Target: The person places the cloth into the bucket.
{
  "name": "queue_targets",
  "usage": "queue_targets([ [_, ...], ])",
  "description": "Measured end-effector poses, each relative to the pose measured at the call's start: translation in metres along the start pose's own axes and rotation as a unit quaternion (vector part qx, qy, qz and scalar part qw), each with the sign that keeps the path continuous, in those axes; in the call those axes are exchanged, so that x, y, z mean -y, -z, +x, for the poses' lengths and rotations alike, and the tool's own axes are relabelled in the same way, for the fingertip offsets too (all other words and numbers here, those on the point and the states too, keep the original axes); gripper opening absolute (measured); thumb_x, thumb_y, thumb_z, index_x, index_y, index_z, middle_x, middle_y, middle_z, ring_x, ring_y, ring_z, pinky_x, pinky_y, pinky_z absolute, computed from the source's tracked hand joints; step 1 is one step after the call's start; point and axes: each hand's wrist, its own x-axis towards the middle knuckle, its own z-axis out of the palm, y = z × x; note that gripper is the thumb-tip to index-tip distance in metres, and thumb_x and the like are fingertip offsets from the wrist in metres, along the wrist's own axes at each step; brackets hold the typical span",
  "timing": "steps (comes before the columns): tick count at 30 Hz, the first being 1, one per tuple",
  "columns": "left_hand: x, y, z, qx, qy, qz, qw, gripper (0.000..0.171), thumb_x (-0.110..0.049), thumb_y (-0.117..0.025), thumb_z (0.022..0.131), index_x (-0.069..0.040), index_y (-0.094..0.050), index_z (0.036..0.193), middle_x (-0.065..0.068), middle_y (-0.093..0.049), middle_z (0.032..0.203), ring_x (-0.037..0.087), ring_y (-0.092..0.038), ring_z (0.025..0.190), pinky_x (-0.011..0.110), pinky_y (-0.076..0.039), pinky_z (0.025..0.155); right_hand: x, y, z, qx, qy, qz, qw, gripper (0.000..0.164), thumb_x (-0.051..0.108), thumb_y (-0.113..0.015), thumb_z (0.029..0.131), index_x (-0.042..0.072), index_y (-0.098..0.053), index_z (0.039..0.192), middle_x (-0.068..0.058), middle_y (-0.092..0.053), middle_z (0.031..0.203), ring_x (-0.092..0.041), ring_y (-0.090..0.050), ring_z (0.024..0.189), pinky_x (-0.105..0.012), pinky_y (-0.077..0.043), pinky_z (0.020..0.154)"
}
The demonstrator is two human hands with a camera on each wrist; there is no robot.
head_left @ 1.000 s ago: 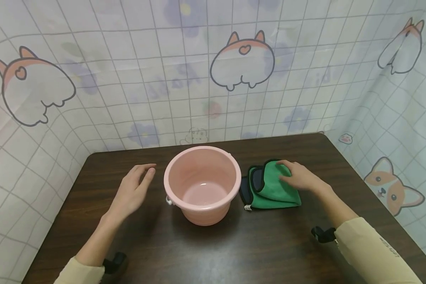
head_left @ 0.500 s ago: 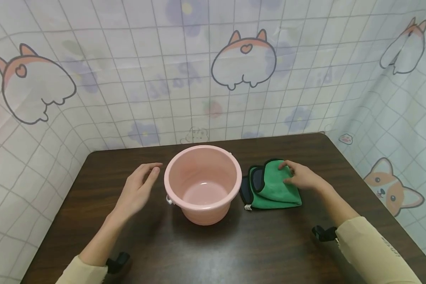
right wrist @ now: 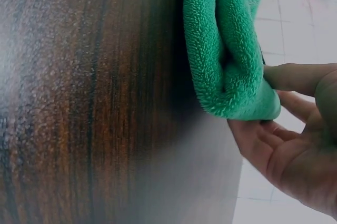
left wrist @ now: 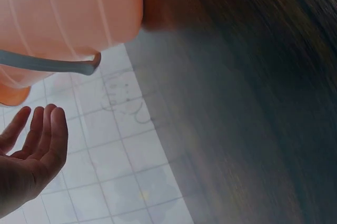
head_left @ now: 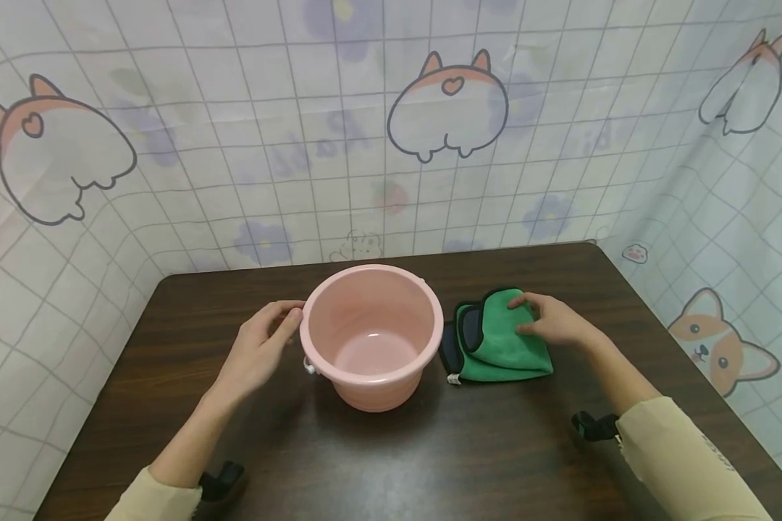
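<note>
Cloth, green [head_left: 505,347] with dark edging, lies folded right of centre in the head view. Its longer run looks roughly left to right, the dark end facing the pink bucket [head_left: 378,394], just beside it. Right hand [head_left: 554,318] comes in from the right edge of the frame and reaches the cloth's upper right; left hand [head_left: 257,351] is well apart from it, on the far side of the bucket. Any move of the cloth seems to hinge on that: it lies left of the right hand, bucket beyond it in the same direction.

Right grip: thumb and fingers apart, touching the folded end in the right wrist view; cannot tell whether they pinch it. Left grip: fingers loose, holding nothing; tips right by the bucket rim, with a small gap in the left wrist view. Bucket upright, middle of the head view, on dark table [head_left: 358,474].
</note>
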Motion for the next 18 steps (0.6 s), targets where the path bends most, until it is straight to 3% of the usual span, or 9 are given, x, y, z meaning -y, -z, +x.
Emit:
queue_targets([
  [6,-0.007,0.001,0.0,0.021,0.026,-0.033,0.9989,0.042,-0.035,-0.054,0.109,-0.004,-0.063,0.136,0.013,-0.066,0.121,0.025,-0.068,0.096,0.042,-0.06,0.083,0.007,0.006,-0.003,0.0,0.001,0.052,0.999,0.05,0.01,-0.071,0.097,0.005,-0.055,0.144,-0.028,-0.037,0.154,-0.045,-0.043,0.132,-0.055,-0.046,0.096],
  [9,-0.009,0.002,0.001,0.04,0.045,-0.081,0.9949,0.042,-0.031,-0.056,0.109,-0.001,-0.061,0.137,0.017,-0.066,0.121,0.026,-0.068,0.099,0.044,-0.059,0.085,0.009,0.009,-0.003,0.0,0.01,0.074,0.997,0.051,0.012,-0.071,0.097,0.008,-0.054,0.145,-0.026,-0.034,0.157,-0.042,-0.044,0.132,-0.049,-0.048,0.092],
  [12,-0.012,0.004,0.004,0.065,0.068,-0.141,0.9855,0.043,-0.027,-0.057,0.108,0.003,-0.059,0.139,0.021,-0.064,0.126,0.028,-0.067,0.104,0.045,-0.058,0.088,0.013,0.012,-0.002,0.002,0.016,0.093,0.996,0.052,0.013,-0.071,0.098,0.009,-0.053,0.146,-0.024,-0.032,0.158,-0.035,-0.053,0.113,-0.042,-0.05,0.08],
  [16,-0.014,0.006,0.007,0.09,0.098,-0.206,0.9695,0.047,-0.027,-0.058,0.107,0.006,-0.056,0.141,0.023,-0.059,0.136,0.024,-0.064,0.11,0.039,-0.058,0.089,0.023,0.016,-0.003,0.001,0.018,0.111,0.994,0.054,0.016,-0.073,0.098,0.013,-0.053,0.147,-0.019,-0.033,0.158,-0.025,-0.049,0.077,-0.037,-0.047,0.064],
  [18,-0.014,0.008,0.008,0.097,0.11,-0.226,0.963,0.048,-0.027,-0.059,0.107,0.006,-0.055,0.142,0.023,-0.057,0.139,0.021,-0.063,0.111,0.036,-0.058,0.089,0.026,0.017,-0.004,0.0,0.025,0.116,0.993,0.055,0.017,-0.074,0.097,0.015,-0.053,0.148,-0.016,-0.033,0.159,-0.023,-0.054,0.085,-0.036,-0.049,0.067],
])
